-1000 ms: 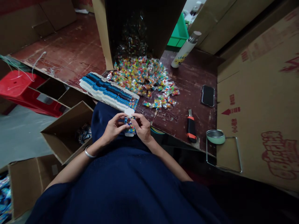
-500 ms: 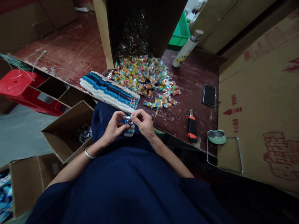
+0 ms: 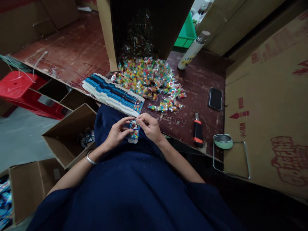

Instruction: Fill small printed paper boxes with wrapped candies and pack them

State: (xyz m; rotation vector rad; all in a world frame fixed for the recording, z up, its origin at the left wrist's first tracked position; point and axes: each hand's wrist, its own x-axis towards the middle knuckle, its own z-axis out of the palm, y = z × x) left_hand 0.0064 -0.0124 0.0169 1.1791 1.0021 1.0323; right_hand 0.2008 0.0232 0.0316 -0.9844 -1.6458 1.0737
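Note:
A small blue printed candy box [image 3: 134, 131] is held upright over my lap, its pale flap pointing down toward me. My left hand [image 3: 118, 132] pinches it from the left side between thumb and fingers. At its top edge, my right hand [image 3: 149, 126] is closed with thumb and forefinger together; the fingers hide that end of the box. Just beyond my hands lies a long row of flat, overlapping blue-and-white cartons [image 3: 112, 94] on the table's near edge. Behind it is a heap of clear candy packets [image 3: 146, 75] with colourful pieces.
The candy spills from a dark open carton [image 3: 104, 29]. Rightward on the dark red table [image 3: 190, 96] are a white bottle [image 3: 190, 54], a phone [image 3: 215, 98], an orange-black utility knife [image 3: 197, 130] and a pale green bowl [image 3: 223, 141]. Open cardboard boxes [image 3: 57, 141] and a red stool [image 3: 18, 85] stand left.
My right hand has shifted slightly right and down at the top of the box. More of the box's printed face shows now. The left hand has barely moved.

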